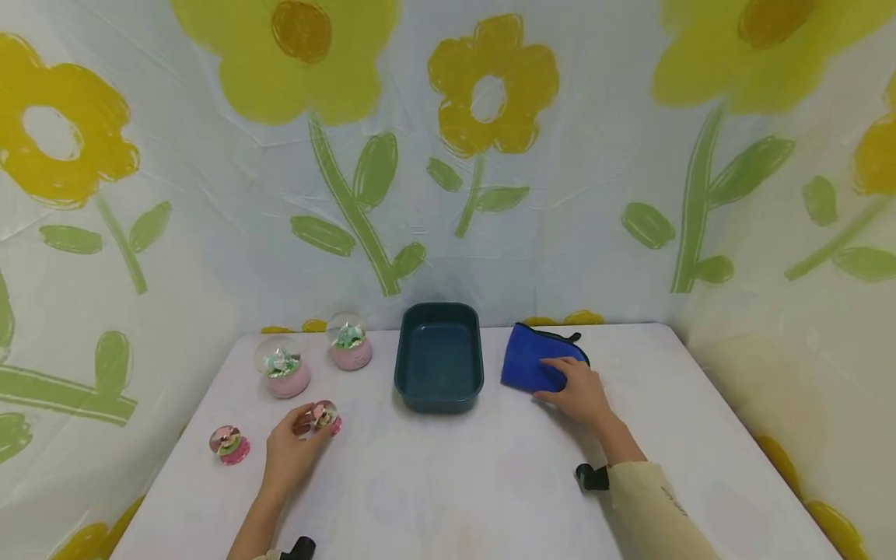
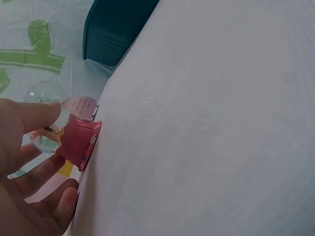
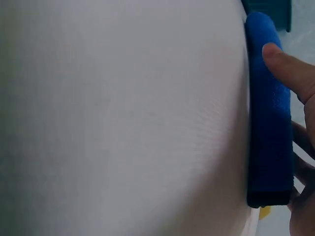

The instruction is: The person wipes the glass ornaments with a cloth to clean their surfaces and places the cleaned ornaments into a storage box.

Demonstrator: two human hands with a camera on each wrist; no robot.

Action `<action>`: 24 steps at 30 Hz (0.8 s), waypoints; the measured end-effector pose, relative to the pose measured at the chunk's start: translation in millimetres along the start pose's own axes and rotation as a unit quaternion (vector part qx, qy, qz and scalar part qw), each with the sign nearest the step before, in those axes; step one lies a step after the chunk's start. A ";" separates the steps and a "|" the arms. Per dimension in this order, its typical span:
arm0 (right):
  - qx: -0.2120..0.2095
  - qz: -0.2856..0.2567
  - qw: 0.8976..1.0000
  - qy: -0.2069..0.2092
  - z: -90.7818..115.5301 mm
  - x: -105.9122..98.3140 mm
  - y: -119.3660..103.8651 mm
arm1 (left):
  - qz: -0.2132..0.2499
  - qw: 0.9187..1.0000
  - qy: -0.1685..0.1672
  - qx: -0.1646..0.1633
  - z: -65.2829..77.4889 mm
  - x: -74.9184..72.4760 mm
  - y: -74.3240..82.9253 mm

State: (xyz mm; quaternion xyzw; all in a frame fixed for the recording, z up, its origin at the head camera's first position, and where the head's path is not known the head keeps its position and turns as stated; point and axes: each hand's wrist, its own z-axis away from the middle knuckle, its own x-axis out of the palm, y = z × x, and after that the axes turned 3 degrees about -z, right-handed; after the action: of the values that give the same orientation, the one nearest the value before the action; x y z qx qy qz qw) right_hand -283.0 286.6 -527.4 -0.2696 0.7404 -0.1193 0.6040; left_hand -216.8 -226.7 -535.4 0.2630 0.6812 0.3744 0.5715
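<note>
My left hand [image 1: 294, 451] holds a small snow globe [image 1: 325, 416] with a pink base, thumb on one side and fingers on the other. In the left wrist view, the thumb touches the clear dome above the dark pink base [image 2: 78, 142]. On the right, a blue zip pouch [image 1: 525, 358] with black edging lies on the table. My right hand [image 1: 579, 393] grips it, the thumb at its near edge and the fingers over the top. In the right wrist view, the thumb presses on the pouch's side [image 3: 270, 142]; the other fingers are partly hidden behind it.
A dark teal rectangular bin [image 1: 439, 400] stands at the back middle of the white table [image 1: 448, 482]. Two larger snow globes with pale pink bases [image 1: 288, 381] stand at the back left. Another small snow globe [image 1: 229, 445] sits left of my left hand. Flower-printed cloth walls surround the table.
</note>
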 end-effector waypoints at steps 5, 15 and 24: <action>-0.036 0.027 0.999 -0.011 0.8 7.2 3.4 | -0.009 1.000 0.006 0.000 4.2 2.9 -5.8; -0.112 0.070 0.991 -0.010 -13.5 0.8 -1.5 | 0.001 1.000 0.017 0.005 -3.3 2.6 -4.6; -0.149 -0.024 0.988 0.016 -6.9 1.5 -15.4 | 0.006 1.000 0.013 0.001 -0.7 2.1 -5.8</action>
State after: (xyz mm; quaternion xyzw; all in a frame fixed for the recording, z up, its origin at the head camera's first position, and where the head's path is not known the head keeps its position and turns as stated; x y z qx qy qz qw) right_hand -285.9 272.0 -519.2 -0.3722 0.7528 -0.0262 0.5422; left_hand -217.5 -228.6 -541.2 0.2629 0.6874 0.3800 0.5603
